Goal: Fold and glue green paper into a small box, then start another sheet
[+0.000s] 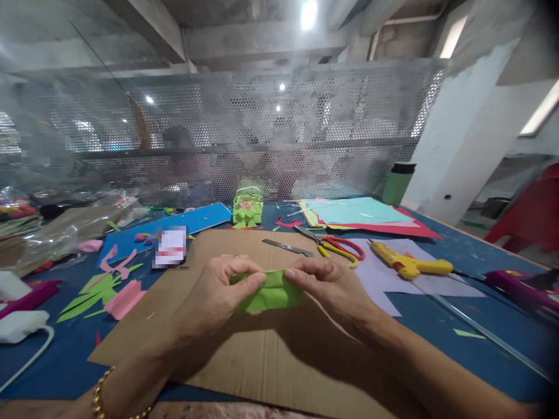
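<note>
A strip of folded green paper (276, 294) is held up over a brown cardboard sheet (262, 349). My left hand (229, 282) pinches its left upper edge between thumb and fingers. At the right upper edge, my right hand (317, 279) grips the same paper with thumb and forefinger. Just beyond the hands lie a metal blade (286, 247) and scissors (336, 244) with red and yellow handles. Farther back stands a small green paper basket (247, 206) with a pink decoration on its front.
A yellow glue gun (410, 262) rests on lilac paper (379, 288) to the right. Coloured sheets (362, 210) and a green bottle (398, 183) stand behind. Pink and green paper scraps (98, 294), a blurred phone-like object (170, 247) and a white plug (24, 326) lie left.
</note>
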{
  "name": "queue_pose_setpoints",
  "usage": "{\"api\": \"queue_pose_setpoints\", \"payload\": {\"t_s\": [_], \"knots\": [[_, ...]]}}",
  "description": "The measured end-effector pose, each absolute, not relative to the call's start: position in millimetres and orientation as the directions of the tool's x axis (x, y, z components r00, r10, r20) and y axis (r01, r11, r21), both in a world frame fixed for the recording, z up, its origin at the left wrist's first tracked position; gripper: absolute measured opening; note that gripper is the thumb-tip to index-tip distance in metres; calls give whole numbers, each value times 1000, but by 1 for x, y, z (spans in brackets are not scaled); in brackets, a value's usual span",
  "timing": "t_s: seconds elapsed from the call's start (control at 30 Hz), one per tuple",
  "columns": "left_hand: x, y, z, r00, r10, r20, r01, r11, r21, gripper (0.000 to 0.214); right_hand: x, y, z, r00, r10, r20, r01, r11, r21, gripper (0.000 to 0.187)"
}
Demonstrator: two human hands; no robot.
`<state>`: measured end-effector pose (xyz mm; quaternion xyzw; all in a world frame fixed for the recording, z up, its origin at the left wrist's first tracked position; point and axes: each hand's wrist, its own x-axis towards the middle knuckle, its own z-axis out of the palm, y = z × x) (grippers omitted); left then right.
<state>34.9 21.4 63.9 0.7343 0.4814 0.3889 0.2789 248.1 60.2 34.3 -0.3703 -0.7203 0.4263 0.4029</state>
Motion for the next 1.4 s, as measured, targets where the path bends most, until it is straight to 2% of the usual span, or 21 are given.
{"api": "queue_pose_setpoints", "payload": {"t_s": [0.23, 0.37, 0.53, 0.6, 0.87, 0.97, 1.03, 1.1, 1.2, 1.3, 1.4], "knots": [[37, 19, 62, 233, 918, 321, 469, -395, 790, 29, 244, 56, 47, -492, 841, 225, 274, 395, -877, 32], [42, 17, 63, 225, 927, 300, 488, -374, 789, 29, 244, 56, 47, -465, 851, 244, 296, 409, -863, 39], [38, 20, 60, 245, 953, 177, 352, -258, 900, 36, 247, 57, 40, -426, 846, 320, 289, 462, -838, 39], [35, 20, 59, 244, 955, 168, 337, -246, 909, 36, 248, 57, 39, -422, 848, 321, 294, 463, -836, 39], [38, 22, 60, 179, 887, 425, 606, -440, 663, 35, 242, 53, 46, -389, 856, 340, 343, 478, -809, 39], [43, 18, 60, 141, 932, 334, 515, -357, 779, 37, 243, 53, 45, -397, 862, 316, 340, 458, -821, 38], [43, 16, 59, 104, 970, 220, 374, -243, 895, 37, 245, 55, 42, -393, 874, 286, 298, 416, -859, 38], [42, 15, 59, 58, 987, 151, 235, -161, 959, 40, 247, 57, 38, -384, 885, 262, 254, 374, -892, 40], [38, 19, 58, 23, 989, 145, 170, -147, 974, 45, 249, 59, 35, -381, 888, 256, 229, 359, -905, 43], [35, 22, 57, 106, 985, 139, 194, -157, 968, 37, 249, 58, 38, -383, 890, 246, 212, 344, -915, 43], [37, 22, 53, 128, 985, 112, 139, -130, 982, 34, 247, 56, 41, -383, 891, 245, 203, 340, -918, 43]]}}
